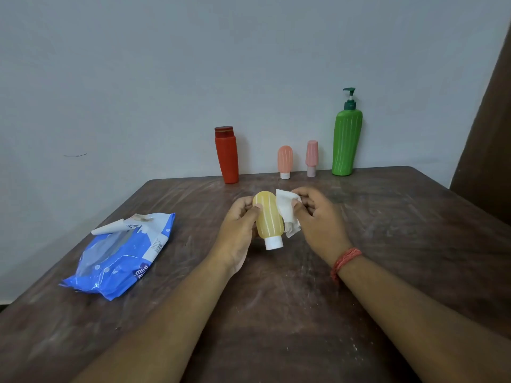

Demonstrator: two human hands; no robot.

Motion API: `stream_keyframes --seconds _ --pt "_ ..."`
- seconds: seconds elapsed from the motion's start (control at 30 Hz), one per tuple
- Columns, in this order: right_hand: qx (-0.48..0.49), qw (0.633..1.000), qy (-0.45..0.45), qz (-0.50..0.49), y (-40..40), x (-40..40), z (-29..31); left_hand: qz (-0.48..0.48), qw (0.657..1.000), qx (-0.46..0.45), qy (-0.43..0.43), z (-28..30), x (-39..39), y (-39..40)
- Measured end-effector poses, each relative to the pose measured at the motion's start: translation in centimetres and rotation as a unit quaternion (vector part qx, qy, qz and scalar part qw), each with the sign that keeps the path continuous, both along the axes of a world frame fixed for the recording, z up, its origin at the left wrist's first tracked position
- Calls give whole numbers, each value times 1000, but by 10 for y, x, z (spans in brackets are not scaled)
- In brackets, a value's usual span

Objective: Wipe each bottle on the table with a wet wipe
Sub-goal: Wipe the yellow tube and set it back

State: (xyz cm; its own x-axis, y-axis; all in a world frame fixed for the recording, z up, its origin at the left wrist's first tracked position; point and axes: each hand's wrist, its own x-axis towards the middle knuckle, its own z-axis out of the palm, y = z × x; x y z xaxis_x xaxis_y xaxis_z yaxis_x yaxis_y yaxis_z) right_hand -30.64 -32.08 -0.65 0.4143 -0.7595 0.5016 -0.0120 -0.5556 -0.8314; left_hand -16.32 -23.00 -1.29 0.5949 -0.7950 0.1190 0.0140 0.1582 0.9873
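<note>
Yellow bottle (268,217), cap toward the person, is gripped in the left hand (238,225) above the table (387,244); the right hand (318,217) pinches a wet wipe (286,211) against its side. Wipes pack (121,255) lies left.

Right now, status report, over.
Left hand grips small yellow plastic bottle. Right hand presses white wet wipe against it. Nothing obstructing.

A table (387,272) fills the lower frame. At its far edge, upper centre-right, four bottles stand in a row: a capped bottle (227,156), two tubes (285,161) (312,158), and a pump bottle (347,139) rightmost. A wipes pack (121,255) lies lower left.
</note>
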Motion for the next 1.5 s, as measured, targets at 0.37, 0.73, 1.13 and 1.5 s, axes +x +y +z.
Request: stream_keyframes --seconds 0.37,0.73,1.13,1.5 --pt "-29 997 55 49 -7 3 -7 -39 995 -10 -96 -3 -9 0" --pt "-167 971 103 -134 -16 -5 2 -55 996 35 -68 -5 -15 -4" --pt "-204 969 135 36 -9 -2 -3 -151 989 0 6 -2 -9 3" --pt "-318 936 140 -59 -11 -5 1 -204 968 -52 138 -4 -4 2"
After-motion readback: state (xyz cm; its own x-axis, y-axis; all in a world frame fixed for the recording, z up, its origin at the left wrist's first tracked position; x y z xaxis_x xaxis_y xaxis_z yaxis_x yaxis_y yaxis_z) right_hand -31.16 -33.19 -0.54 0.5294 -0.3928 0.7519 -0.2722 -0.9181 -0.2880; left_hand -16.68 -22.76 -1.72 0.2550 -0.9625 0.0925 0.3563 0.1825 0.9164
